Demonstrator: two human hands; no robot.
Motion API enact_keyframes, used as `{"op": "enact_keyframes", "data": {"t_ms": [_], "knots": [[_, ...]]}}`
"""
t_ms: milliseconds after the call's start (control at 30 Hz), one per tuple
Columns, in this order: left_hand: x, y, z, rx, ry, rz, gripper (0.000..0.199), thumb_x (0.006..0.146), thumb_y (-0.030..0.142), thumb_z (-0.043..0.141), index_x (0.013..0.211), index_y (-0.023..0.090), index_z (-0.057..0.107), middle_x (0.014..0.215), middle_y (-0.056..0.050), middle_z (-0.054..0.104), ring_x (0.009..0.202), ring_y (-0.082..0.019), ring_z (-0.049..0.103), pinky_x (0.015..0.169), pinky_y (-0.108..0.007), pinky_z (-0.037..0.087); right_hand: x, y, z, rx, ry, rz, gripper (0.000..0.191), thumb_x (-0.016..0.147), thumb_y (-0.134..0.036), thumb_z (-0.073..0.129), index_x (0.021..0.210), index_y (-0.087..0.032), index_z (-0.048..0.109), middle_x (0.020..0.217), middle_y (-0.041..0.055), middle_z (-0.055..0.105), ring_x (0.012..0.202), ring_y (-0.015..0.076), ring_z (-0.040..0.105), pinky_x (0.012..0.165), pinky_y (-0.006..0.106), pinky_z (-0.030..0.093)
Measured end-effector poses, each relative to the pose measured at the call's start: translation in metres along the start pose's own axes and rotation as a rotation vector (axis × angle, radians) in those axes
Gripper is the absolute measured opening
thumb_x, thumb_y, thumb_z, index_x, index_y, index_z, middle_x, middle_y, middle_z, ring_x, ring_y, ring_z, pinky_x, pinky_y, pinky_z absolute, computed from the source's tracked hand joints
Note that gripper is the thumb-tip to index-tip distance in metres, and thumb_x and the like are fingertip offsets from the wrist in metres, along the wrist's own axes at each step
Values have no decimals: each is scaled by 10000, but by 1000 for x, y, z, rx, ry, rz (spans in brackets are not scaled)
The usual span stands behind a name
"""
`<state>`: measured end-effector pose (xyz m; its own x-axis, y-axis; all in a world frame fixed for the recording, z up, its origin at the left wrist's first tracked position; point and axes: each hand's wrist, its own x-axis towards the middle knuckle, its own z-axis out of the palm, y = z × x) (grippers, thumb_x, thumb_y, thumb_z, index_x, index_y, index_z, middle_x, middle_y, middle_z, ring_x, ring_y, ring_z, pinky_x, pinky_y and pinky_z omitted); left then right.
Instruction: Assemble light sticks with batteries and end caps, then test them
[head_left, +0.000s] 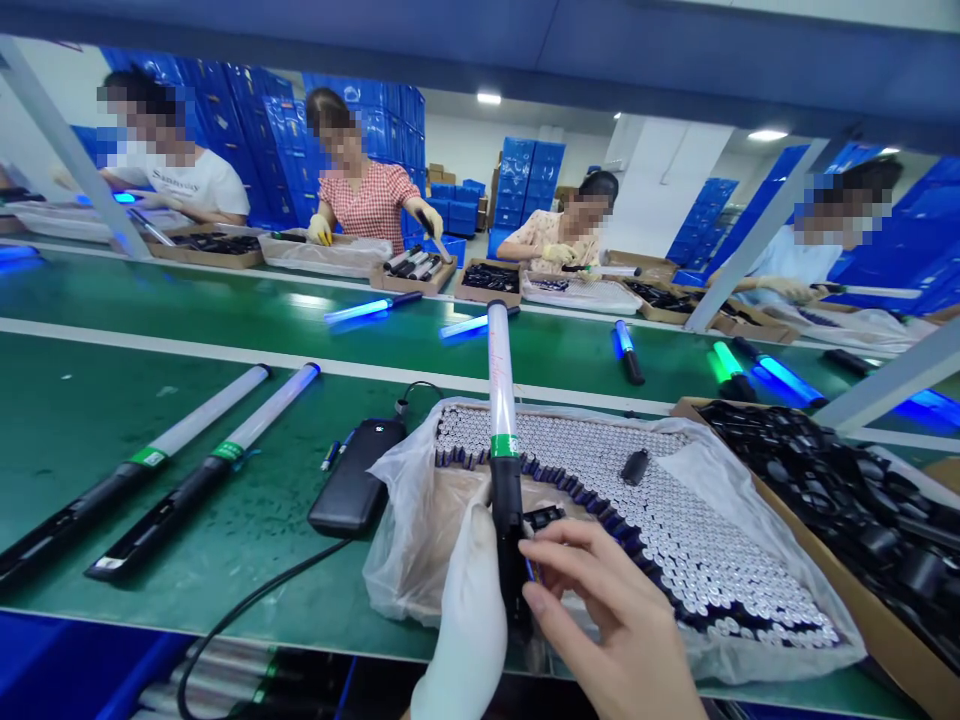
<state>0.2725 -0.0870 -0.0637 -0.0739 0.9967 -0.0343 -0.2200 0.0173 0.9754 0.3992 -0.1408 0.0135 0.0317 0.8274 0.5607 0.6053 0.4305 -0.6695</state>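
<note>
My left hand [471, 600], in a white glove, grips the black handle of a light stick [502, 390] held upright. Its white tube is unlit and has a green band at the base. At the handle's side, my bare right hand [607, 610] has its thumb and fingertips close together around a small blue-edged piece, mostly hidden, that looks like a battery. A small black part [544, 517] juts from the handle just above those fingers. Beneath both hands lies a plastic-lined tray [420, 570] with many batteries [675, 520] standing on end.
Two light sticks [202, 480] lie at left, beside a black power bank [358, 480] with a cable. A carton of black parts [847, 480] stands at right. Lit sticks [375, 308] rest on the green conveyor [247, 310]. Several co-workers sit across it; a shelf hangs overhead.
</note>
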Motion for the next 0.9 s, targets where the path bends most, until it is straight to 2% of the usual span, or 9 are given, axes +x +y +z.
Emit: {"op": "enact_keyframes", "data": {"t_ms": [233, 333, 433, 533, 633, 700, 767, 900], "knots": [[5, 12, 19, -43, -47, -26, 515, 914, 567, 459, 1232, 190, 609, 1247, -112, 627, 1207, -259, 552, 1045, -464, 436, 1, -5, -4, -230, -36, -172, 359, 833, -122, 504, 1136, -169, 692, 1078, 101, 661, 955, 128, 686, 820, 162, 576], [4, 22, 23, -57, -57, -9, 483, 934, 505, 475, 1280, 176, 551, 1302, -129, 570, 1151, -245, 574, 998, -497, 452, 1, -6, -6, -215, -36, -175, 366, 847, -123, 538, 1196, -148, 646, 1060, 90, 683, 831, 92, 697, 765, 122, 577], [2, 34, 22, -54, -96, 8, 422, 927, 442, 524, 1257, 181, 562, 1290, -114, 560, 1118, -243, 575, 957, -467, 479, 1, -7, -7, -183, -25, -144, 236, 837, -151, 605, 1059, -143, 684, 955, 64, 708, 699, 78, 685, 687, 101, 579], [-2, 44, 22, -45, -129, 6, 386, 928, 409, 534, 1243, 188, 568, 1275, -107, 561, 1093, -234, 578, 934, -447, 493, 0, -7, -5, -216, 1, -170, 130, 831, -208, 657, 929, -162, 728, 970, 63, 719, 812, 125, 711, 738, 136, 594], [-3, 48, 21, -39, -151, -6, 365, 928, 393, 538, 1233, 195, 572, 1276, -107, 558, 1096, -227, 574, 937, -440, 490, 1, -5, -2, -201, 34, -176, 131, 827, -217, 679, 932, -176, 746, 979, 53, 723, 866, 140, 714, 793, 157, 594], [-3, 50, 21, -42, -170, -21, 359, 928, 391, 539, 1227, 197, 575, 1278, -106, 556, 1096, -225, 574, 936, -436, 490, 3, -3, 1, -137, 27, -124, 135, 790, -178, 715, 920, -179, 753, 968, 44, 720, 854, 134, 711, 772, 146, 590], [-4, 52, 19, -50, -201, -44, 356, 929, 395, 536, 1222, 197, 577, 1268, -106, 562, 1077, -219, 581, 920, -426, 500, 7, -2, 4, -47, -3, -27, 161, 722, -120, 764, 868, -187, 757, 917, 26, 709, 779, 115, 698, 688, 134, 580], [-7, 55, 16, -77, -289, -117, 405, 917, 419, 548, 1245, 181, 567, 1139, -101, 619, 937, -193, 626, 806, -366, 543, 12, -2, 13, 53, -22, 187, 263, 550, -94, 863, 734, -189, 702, 731, -31, 609, 581, 66, 559, 530, 150, 493]]}}
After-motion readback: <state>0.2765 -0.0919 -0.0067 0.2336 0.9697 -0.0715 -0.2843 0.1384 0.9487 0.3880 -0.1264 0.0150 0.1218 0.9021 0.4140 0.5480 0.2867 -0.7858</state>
